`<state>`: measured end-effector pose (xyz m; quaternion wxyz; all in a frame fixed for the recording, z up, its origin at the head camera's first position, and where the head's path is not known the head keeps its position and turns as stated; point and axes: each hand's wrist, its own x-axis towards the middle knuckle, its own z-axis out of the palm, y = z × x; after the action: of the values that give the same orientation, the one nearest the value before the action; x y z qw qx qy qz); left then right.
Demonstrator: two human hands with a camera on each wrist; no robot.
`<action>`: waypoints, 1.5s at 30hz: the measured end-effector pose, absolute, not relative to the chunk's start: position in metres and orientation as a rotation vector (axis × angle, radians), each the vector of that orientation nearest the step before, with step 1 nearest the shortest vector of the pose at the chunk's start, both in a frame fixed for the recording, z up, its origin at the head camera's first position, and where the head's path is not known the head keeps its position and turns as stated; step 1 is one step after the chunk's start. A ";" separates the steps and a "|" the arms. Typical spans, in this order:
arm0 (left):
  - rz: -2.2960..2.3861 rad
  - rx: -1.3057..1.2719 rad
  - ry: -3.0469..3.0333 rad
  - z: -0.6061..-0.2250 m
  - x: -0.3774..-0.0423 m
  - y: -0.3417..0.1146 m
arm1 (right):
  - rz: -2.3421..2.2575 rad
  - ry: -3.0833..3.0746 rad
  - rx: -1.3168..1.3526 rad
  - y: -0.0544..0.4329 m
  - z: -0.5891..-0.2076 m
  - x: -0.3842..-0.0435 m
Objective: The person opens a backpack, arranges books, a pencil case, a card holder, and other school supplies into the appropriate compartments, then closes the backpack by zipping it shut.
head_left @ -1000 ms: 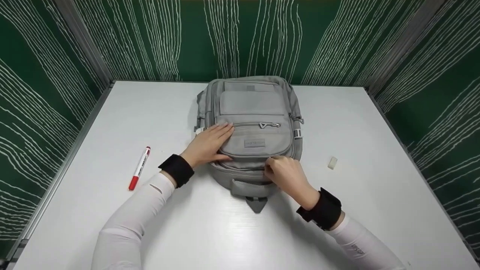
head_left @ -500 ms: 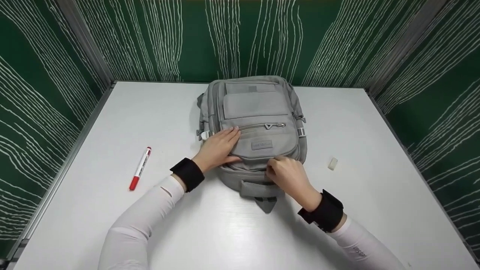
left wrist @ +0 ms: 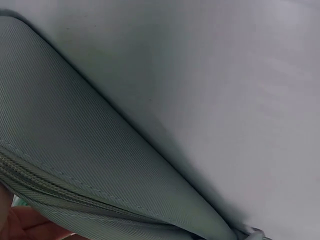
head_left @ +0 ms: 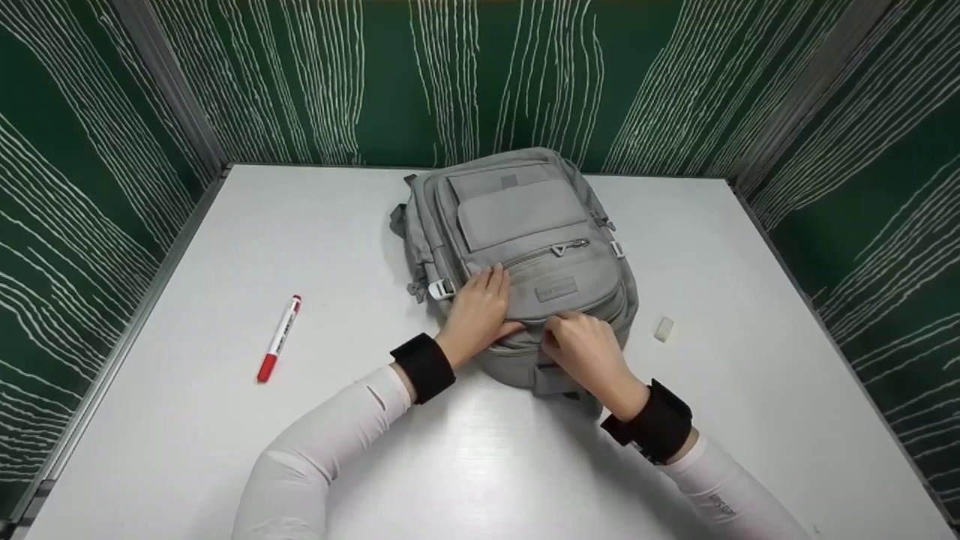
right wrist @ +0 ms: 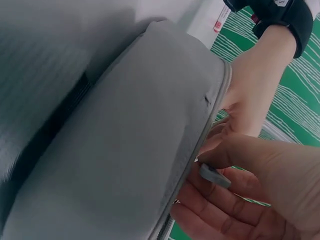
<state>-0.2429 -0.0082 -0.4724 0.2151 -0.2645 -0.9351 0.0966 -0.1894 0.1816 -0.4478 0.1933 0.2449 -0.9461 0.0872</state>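
Note:
A grey backpack (head_left: 521, 214) lies front side up on the white table, turned at an angle with its handle end towards me. My left hand (head_left: 476, 311) rests on its left front edge, fingers straight and thumb spread. In the head view my right hand (head_left: 589, 349) is at the near end of the pack, close to my left thumb. The right wrist view shows that hand's thumb and fingers pinching a grey zipper pull (right wrist: 215, 176) beside the zip track (right wrist: 200, 142). Another stretch of zip (left wrist: 65, 192) crosses the left wrist view.
On the left of the table (head_left: 187, 315) lies a red-and-white marker (head_left: 277, 339). A small whitish block (head_left: 663, 328) sits right of the pack. Green walls (head_left: 390, 82) with white wavy lines enclose the back and sides.
The backpack has shifted right and rotated, its near end swinging right. My left hand has moved right and nearer along with it. The right hand has shifted only slightly right, keeping its pinch.

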 end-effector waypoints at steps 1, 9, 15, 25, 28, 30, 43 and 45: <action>0.273 -0.744 -2.605 -0.471 -0.243 -0.008 | 0.253 -2.661 0.685 0.182 -0.448 -0.190; 0.073 -1.069 -2.652 -0.462 -0.272 -0.060 | 0.290 -2.673 0.663 0.184 -0.447 -0.190; -0.047 -1.067 -2.688 -0.458 -0.302 -0.119 | 0.307 -2.661 0.674 0.184 -0.449 -0.188; 0.152 -0.911 -2.759 -0.463 -0.327 -0.142 | 0.293 -2.652 0.677 0.186 -0.450 -0.186; 0.250 -0.946 -2.742 -0.464 -0.332 -0.135 | 0.283 -2.652 0.686 0.187 -0.450 -0.186; 0.325 -0.979 -2.709 -0.463 -0.336 -0.131 | 0.283 -2.649 0.684 0.188 -0.450 -0.186; 0.293 -1.069 -2.655 -0.464 -0.330 -0.115 | 0.311 -2.638 0.661 0.192 -0.450 -0.190; 0.273 -1.055 -2.640 -0.466 -0.324 -0.113 | 0.315 -2.639 0.635 0.194 -0.449 -0.190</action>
<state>-0.3239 -0.1129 -0.4659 0.1425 -0.3656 -0.9149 0.0948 -0.1904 0.1942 -0.4491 0.2029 0.2274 -0.9457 0.1130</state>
